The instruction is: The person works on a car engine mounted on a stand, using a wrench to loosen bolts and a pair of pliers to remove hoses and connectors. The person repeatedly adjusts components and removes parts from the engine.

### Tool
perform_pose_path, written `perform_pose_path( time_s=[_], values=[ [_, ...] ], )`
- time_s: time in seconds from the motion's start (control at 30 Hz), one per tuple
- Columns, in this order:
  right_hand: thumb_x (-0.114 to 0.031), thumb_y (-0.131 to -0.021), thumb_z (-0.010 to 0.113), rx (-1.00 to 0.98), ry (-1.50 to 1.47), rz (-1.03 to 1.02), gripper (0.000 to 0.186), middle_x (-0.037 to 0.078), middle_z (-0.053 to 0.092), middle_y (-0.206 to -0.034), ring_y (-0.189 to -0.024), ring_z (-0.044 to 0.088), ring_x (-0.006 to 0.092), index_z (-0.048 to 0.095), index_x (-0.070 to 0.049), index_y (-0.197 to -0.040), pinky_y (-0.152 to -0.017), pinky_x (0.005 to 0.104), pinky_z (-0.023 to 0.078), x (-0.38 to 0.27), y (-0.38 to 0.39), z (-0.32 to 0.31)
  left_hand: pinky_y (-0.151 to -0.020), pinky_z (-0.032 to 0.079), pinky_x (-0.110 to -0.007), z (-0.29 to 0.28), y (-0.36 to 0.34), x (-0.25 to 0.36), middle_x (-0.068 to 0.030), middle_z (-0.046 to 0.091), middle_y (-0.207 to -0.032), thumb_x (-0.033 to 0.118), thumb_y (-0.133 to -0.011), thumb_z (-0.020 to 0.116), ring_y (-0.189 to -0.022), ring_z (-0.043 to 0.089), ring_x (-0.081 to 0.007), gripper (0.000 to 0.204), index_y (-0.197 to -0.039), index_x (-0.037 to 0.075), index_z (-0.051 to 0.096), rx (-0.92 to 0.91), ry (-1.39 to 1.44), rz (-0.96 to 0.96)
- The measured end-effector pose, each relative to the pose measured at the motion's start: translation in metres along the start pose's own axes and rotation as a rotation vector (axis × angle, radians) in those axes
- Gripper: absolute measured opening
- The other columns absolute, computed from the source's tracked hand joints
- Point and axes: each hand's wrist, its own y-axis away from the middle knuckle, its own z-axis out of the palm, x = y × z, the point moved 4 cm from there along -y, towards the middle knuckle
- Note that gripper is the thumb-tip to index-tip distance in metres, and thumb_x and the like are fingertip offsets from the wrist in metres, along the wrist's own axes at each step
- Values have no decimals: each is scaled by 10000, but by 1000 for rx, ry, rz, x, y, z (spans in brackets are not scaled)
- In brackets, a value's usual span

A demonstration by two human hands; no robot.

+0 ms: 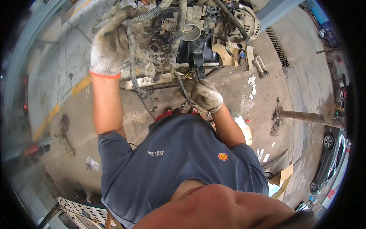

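A dirty engine (pixel 198 17) with a round metal throttle opening (pixel 191 33) fills the top of the view. A wiring harness in grey corrugated sleeves (pixel 152 13) hangs down its front. My left hand (pixel 110 47), in a soiled white glove with an orange cuff, is closed at the harness on the engine's left side; its fingertips blend into the grimy parts. My right hand (pixel 207 96), also gloved, is lower, below the engine's front edge. Its fingers close around a dark taped branch of the harness (pixel 181 86), next to a black ribbed part (pixel 198 72).
An alternator (pixel 244 23) sits at the engine's right. Beneath the engine runs a metal stand rail (pixel 152 81). A metal part (pixel 260 66) and white scraps (pixel 252 86) lie on the floor. Right are a post (pixel 312 117) and a parked car (pixel 327 156); a perforated chair (pixel 82 210) stands lower left.
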Motion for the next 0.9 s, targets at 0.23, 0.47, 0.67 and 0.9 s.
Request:
perform_pose_path(
  time_s=[0.23, 0.47, 0.67, 0.9],
  values=[
    [-327, -1030, 693, 225, 702, -657, 488, 122, 773, -1002, -520, 571, 112, 585, -17, -1392, -450, 260, 429, -106, 55, 115, -900, 651, -428, 9, 20, -22, -200, 704, -1253, 118, -1035, 622, -1080, 738, -356, 323, -1307, -56, 602, 223, -43, 51],
    [-320, -954, 767, 366, 1720, -1007, 362, 42, 746, -893, -722, 649, 102, 727, -15, -1146, -640, 271, 527, -237, 7, 273, -1004, 580, -471, -24, 52, -81, -196, 686, -1295, 221, -1048, 635, -1214, 684, -343, 580, -1560, 37, 432, 99, -60, -101],
    [-468, -1040, 606, 218, 2560, -975, 464, 44, 765, -970, -747, 658, 139, 728, -97, -1292, -664, 310, 557, -248, -97, 374, -972, 596, -450, -30, 67, -121, -197, 677, -1318, 172, -1031, 654, -1159, 707, -328, 524, -1489, -13, 480, 180, 80, -116],
    [-344, -995, 604, 545, 3186, -766, 360, 130, 751, -1323, -1236, 704, 319, 801, -150, -1226, -1023, 475, 535, -239, -222, 324, -961, 629, -419, 10, 52, -109, -206, 683, -1325, 90, -1066, 584, -1187, 707, -331, 400, -1457, 34, 515, 76, 325, 86]
  ],
)
